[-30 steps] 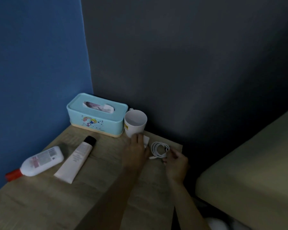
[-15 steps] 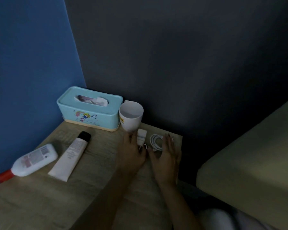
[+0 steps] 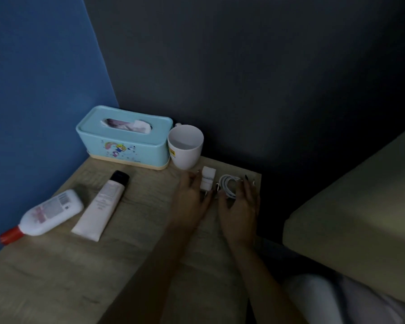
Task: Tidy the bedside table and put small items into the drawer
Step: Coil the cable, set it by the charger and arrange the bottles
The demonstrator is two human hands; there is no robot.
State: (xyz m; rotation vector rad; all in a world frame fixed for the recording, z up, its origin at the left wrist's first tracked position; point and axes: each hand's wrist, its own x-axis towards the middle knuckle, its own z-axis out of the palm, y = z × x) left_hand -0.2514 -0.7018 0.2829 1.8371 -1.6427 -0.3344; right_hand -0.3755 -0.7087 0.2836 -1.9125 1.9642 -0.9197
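On the wooden bedside table (image 3: 56, 277), near its far right corner, a small white charger plug (image 3: 207, 180) stands upright with a coiled white cable (image 3: 228, 184) to its right. My left hand (image 3: 191, 202) touches the plug's left side with thumb and fingers around it. My right hand (image 3: 240, 206) lies flat with spread fingers over the cable's near edge. A white lotion bottle (image 3: 47, 212) with a red cap and a white tube (image 3: 102, 206) with a black cap lie on the left. No drawer is in view.
A light blue tissue box (image 3: 124, 141) and a white mug (image 3: 185, 146) stand at the back against the dark wall. A blue wall borders the left. A beige mattress (image 3: 360, 206) lies to the right, across a dark gap.
One second ago my right hand pinched the cable; it now lies spread over it. The plug has been stood upright beside my left fingers. The view has shifted slightly.
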